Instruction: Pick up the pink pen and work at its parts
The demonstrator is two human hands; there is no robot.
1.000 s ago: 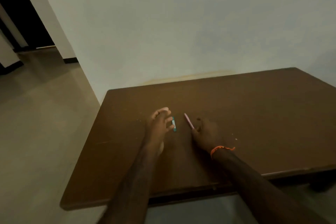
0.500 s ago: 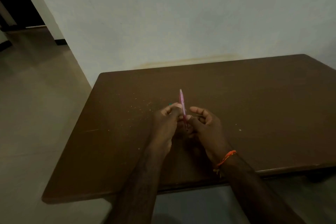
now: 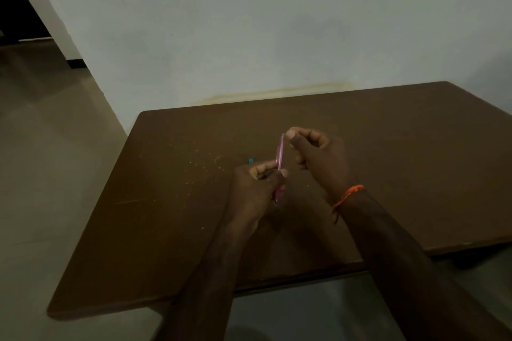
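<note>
Holding a thin pink pen (image 3: 280, 153) upright above the brown counter (image 3: 401, 163), the left hand (image 3: 256, 191) has its fingers curled round the lower barrel, with the tip poking out below the palm. The right hand (image 3: 318, 155) pinches the pen's top end between thumb and forefinger, its other fingers curled loosely. A small blue piece (image 3: 251, 160), possibly a cap, lies on the counter just beyond the left hand's knuckles, near a scatter of pale crumbs (image 3: 205, 163).

The grip looks light at both ends, so a hard pull or twist from the right hand could bend or snap the slim barrel, or let a small part spring loose and roll off the counter. In this dim light, a dropped part would be hard to find. The left hand could also knock the blue piece away.
</note>
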